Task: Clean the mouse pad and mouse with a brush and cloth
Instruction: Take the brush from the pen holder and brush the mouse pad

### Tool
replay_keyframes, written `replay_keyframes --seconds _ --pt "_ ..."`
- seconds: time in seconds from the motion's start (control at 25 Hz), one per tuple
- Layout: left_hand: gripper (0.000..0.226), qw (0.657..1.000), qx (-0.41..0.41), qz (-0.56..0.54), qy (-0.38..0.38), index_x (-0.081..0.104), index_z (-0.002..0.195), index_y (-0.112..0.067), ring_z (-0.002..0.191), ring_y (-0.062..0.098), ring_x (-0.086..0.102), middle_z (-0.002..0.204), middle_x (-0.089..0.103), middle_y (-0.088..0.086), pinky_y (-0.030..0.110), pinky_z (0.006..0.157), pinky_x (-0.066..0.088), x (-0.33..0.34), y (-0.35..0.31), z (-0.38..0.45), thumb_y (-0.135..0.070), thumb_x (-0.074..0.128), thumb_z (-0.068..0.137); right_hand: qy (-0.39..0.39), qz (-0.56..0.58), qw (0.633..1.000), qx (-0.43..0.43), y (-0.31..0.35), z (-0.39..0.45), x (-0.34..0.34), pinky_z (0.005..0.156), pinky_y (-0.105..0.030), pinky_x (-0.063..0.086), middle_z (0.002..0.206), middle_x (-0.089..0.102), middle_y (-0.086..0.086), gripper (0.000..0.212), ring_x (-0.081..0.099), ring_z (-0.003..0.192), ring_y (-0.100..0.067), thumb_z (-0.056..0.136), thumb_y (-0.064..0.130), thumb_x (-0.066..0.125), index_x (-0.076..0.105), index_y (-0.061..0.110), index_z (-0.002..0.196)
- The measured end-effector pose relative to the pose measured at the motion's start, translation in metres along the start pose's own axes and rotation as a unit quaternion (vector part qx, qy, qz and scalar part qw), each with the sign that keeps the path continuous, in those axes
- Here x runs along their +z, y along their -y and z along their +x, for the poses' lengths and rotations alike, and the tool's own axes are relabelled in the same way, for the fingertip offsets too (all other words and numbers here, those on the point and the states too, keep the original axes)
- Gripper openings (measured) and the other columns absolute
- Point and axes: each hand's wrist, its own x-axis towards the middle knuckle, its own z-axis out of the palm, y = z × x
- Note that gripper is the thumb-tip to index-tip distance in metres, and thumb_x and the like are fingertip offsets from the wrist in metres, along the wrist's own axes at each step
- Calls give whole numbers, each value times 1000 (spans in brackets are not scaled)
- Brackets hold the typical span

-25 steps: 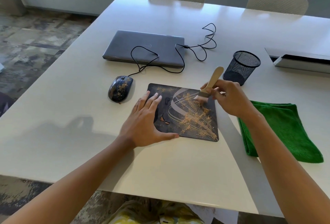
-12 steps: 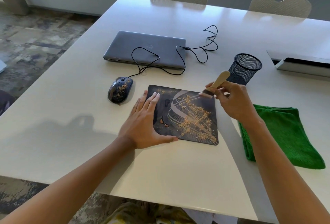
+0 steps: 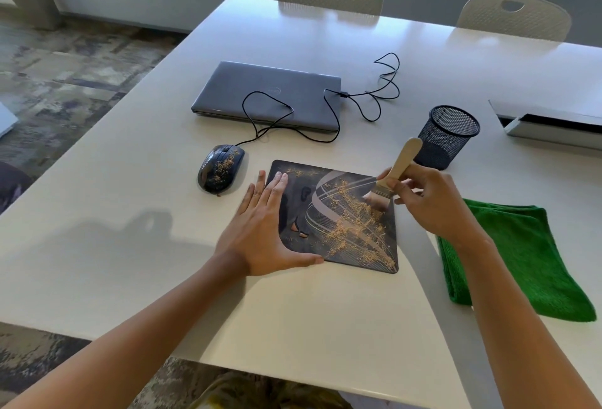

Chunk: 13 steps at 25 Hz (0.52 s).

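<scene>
Here the left hand (image 3: pixel 260 229) presses flat on the mouse pad (image 3: pixel 335 216), while the right hand's (image 3: pixel 433 203) fingers pinch the brush (image 3: pixel 389 177). A hard sweep could scatter crumbs (image 3: pixel 355 223) onto the green cloth (image 3: pixel 527 255) near the tabletop's right edge.

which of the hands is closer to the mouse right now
Left. The left hand lies flat on the mouse pad's left edge, just right of the mouse. The right hand holds the brush across the pad.
</scene>
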Motion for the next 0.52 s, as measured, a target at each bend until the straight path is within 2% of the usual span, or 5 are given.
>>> replay_keyframes --seconds 0.16,0.24,0.36,0.52 --pt "149 1000 0 5 9 0 161 -17 152 10 -22 170 -3 -6 39 127 -2 -1 -1 1 -104 51 52 -41 24 999 -14 11 17 6 75 -25 61 89 73 28 21 70 80 -2 95 23 67 72 42 99" --pt "148 1000 -1 -2 10 -1 161 -18 152 9 -23 170 -4 -6 37 126 -3 -1 -2 1 -104 52 52 -51 33 998 -22 18 29 16 79 -27 61 91 74 25 20 71 82 -2 94 21 68 72 38 104" --pt "148 1000 -2 -13 8 -2 161 -20 151 8 -24 170 -4 -7 34 124 -4 -2 -1 0 -103 54 52 -19 15 999 -25 24 45 30 85 -38 60 103 75 9 18 72 87 -9 95 17 67 75 23 110" --pt "148 1000 -2 -11 6 -1 161 -19 152 10 -23 170 -3 -6 38 126 -2 -2 -1 0 -103 53 51 25 -26 998 -51 21 46 27 83 -26 58 99 75 14 19 69 84 -1 94 18 67 73 32 106"
